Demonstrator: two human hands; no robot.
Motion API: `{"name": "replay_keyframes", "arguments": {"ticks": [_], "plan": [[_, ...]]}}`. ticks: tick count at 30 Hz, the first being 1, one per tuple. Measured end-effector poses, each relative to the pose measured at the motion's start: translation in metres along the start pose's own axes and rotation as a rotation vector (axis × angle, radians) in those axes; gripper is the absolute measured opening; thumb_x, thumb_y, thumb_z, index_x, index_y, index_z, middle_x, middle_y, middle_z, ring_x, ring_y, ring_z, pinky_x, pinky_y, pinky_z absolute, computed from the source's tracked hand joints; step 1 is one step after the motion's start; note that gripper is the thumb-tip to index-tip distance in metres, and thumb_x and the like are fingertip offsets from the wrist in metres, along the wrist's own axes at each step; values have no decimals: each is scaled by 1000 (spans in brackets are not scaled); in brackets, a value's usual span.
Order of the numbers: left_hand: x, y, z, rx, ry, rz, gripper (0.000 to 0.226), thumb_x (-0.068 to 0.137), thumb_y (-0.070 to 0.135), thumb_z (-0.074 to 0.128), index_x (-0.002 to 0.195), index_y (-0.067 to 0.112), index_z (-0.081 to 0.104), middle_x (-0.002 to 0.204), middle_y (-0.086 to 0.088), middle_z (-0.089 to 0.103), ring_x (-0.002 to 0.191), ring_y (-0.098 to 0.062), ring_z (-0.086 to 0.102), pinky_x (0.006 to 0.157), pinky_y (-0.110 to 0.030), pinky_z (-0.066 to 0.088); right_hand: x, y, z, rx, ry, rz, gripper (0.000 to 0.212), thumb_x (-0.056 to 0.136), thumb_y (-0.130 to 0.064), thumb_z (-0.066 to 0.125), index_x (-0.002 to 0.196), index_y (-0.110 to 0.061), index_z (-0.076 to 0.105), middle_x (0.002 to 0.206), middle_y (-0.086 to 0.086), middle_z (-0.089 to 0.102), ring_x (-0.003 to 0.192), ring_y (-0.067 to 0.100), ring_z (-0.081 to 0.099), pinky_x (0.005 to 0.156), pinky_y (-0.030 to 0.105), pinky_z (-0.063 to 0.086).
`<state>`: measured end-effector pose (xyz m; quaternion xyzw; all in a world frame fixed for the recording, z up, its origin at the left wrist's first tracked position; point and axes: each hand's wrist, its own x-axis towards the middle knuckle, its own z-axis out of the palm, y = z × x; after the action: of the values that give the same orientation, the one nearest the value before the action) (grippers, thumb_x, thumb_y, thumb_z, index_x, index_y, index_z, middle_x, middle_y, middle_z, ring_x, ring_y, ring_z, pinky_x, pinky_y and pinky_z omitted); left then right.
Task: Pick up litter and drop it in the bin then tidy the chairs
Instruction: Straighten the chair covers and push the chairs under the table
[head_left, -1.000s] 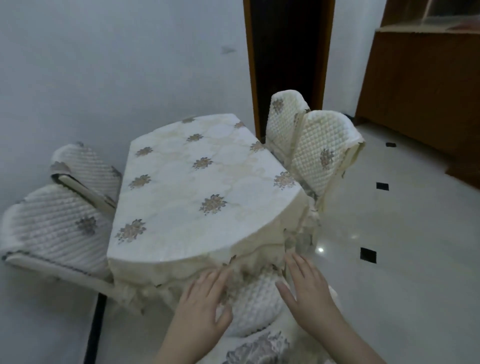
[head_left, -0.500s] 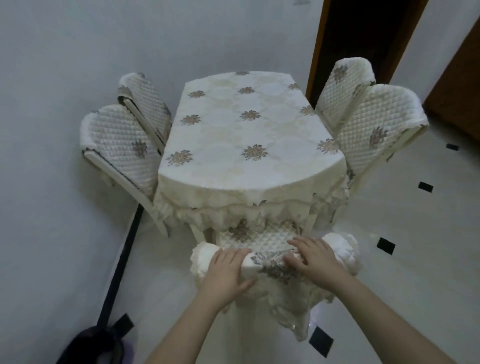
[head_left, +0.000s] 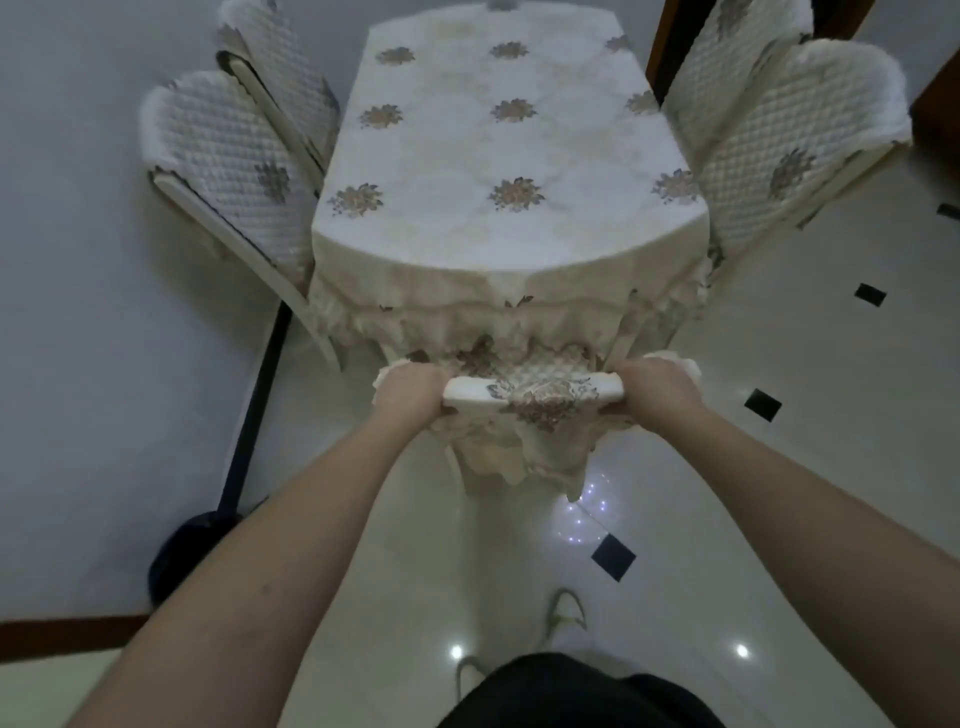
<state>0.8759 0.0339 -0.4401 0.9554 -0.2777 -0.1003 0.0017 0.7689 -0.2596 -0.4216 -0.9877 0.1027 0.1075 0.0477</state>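
Observation:
A cream chair (head_left: 530, 395) with a quilted, flower-embroidered cover stands at the near end of the table (head_left: 498, 156), its seat tucked under the hanging tablecloth. My left hand (head_left: 410, 392) is closed around the left end of the chair's top rail. My right hand (head_left: 652, 387) is closed around the right end. Two matching chairs (head_left: 234, 161) lean in along the table's left side, and two more chairs (head_left: 779, 130) along its right side. No litter or bin can be made out.
A grey wall runs along the left, with a dark long-handled tool (head_left: 249, 415) leaning on it and its black base (head_left: 182, 551) on the floor. The glossy white floor has small black tiles (head_left: 613, 556). A dark doorway (head_left: 670, 57) is behind the table.
My hands went from resting flat on the chair to gripping the two ends of its top rail. The view pulled back and tilted down, and my arms are now stretched out.

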Motion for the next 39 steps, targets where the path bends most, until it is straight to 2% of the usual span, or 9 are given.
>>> {"name": "replay_keyframes", "arguments": {"ticks": [3,7,11,16,20,26,32,39], "plan": [[1,-2,-7,38,-31,-6,32,80,33,71,109,24,62,103,-5,69,96,-28,64,71,-34,44,-1,-6,-5,-26,-2,-10,40,74,-46,75,105,-23,63,99,4,67,94,27,63,69,31,39],[3,-7,-9,34,-61,-28,35,80,32,72,114,28,63,106,-4,68,97,-28,63,67,-32,42,2,-15,-6,-65,-18,-13,38,75,-40,74,104,-19,61,100,6,68,92,27,62,74,33,47],[4,-14,-12,28,-87,-44,35,79,32,73,113,30,64,106,-5,68,98,-29,63,68,-33,42,0,-26,-8,-48,-40,1,37,77,-35,75,104,-15,60,101,9,66,95,29,61,74,34,43],[4,-21,-10,8,-82,-66,36,78,34,74,112,27,64,107,-4,68,99,-29,62,69,-33,44,-2,-36,-6,-48,-36,10,39,75,-37,76,102,-15,61,99,9,66,92,29,61,68,32,39],[3,-24,-5,-31,-54,-86,37,76,34,75,110,22,64,105,-5,68,97,-30,62,74,-37,49,-1,-38,-1,-57,-11,-5,41,76,-39,75,106,-16,59,100,9,66,95,30,61,69,32,37],[3,-22,4,-62,32,-73,37,74,32,77,105,18,64,101,-8,68,95,-31,62,71,-36,44,1,-31,2,34,-10,-19,46,73,-38,77,110,-19,57,104,9,65,97,31,60,70,32,33],[4,-22,5,-70,22,-55,38,75,31,78,107,17,63,103,-10,68,97,-33,61,77,-38,47,2,-32,0,72,-32,-2,49,72,-36,79,113,-20,58,109,8,64,101,31,59,78,36,39],[0,-17,6,-87,80,-32,34,77,24,73,106,13,60,104,-13,66,98,-35,60,78,-39,42,2,-30,-3,90,-40,8,48,70,-31,81,112,-21,60,112,7,63,100,31,59,79,37,42]]}}
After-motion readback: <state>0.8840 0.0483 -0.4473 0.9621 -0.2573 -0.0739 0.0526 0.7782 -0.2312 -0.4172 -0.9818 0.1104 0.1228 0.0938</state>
